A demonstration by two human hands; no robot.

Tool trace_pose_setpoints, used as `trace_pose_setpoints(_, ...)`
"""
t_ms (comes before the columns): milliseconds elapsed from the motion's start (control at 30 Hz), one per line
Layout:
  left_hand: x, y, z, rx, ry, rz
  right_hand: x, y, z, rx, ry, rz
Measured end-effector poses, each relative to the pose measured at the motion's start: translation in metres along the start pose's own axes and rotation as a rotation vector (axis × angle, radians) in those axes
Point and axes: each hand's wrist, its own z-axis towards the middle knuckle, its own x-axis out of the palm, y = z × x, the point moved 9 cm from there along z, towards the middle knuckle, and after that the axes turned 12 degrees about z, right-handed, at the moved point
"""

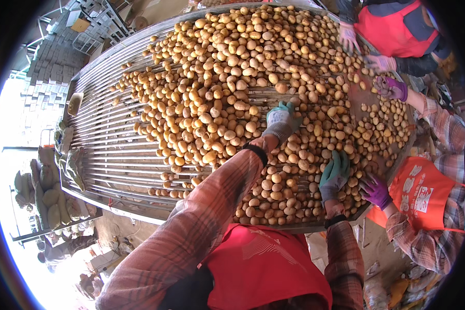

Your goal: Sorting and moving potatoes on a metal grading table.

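A thick spread of potatoes (217, 116) lies over a slatted metal sorting table (112, 147). Stretched out over the middle of it is my left hand (284, 117), in a green and grey work glove, its fingertips down at the potatoes beside a gap where slats show. My right hand (334, 174), gloved alike, rests on potatoes nearer the table's front right edge. Its fingers point away from me and lie close together. What lies under either palm is hidden, so I cannot tell whether either hand holds a potato.
Co-workers stand at the right: one has purple gloves (378, 192) near my right hand, another pinkish gloves (348, 37) at the far edge. A shallow scoop-like container (75, 104) and sacking (74, 166) lie at the left end. Full sacks (50, 197) stand beyond.
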Motion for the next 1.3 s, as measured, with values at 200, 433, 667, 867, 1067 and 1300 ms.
trace_pose_setpoints(200, -0.016, 0.026, -0.023, 0.015, 0.096, -0.233, -0.002, 0.001, -0.003, -0.001, -0.010, -0.013)
trace_pose_setpoints(433, -0.144, 0.164, 0.019, -0.295, -0.587, 0.128, -0.003, 0.003, -0.001, -0.002, -0.005, 0.027)
trace_pose_setpoints(667, -0.080, 0.110, 0.023, -0.158, 0.237, -0.175, 0.000, -0.001, -0.004, 0.038, 0.049, 0.011)
trace_pose_setpoints(867, -0.025, 0.004, -0.024, 0.154, 0.122, -0.242, 0.007, 0.003, -0.001, 0.019, 0.074, 0.055)
trace_pose_setpoints(1067, -0.143, 0.100, 0.062, -0.064, -0.562, -0.227, 0.000, 0.001, 0.003, 0.019, 0.030, 0.037)
trace_pose_setpoints(1300, -0.169, 0.249, 0.152, -0.314, -0.205, -0.244, 0.005, -0.006, -0.004, 0.066, 0.055, 0.048)
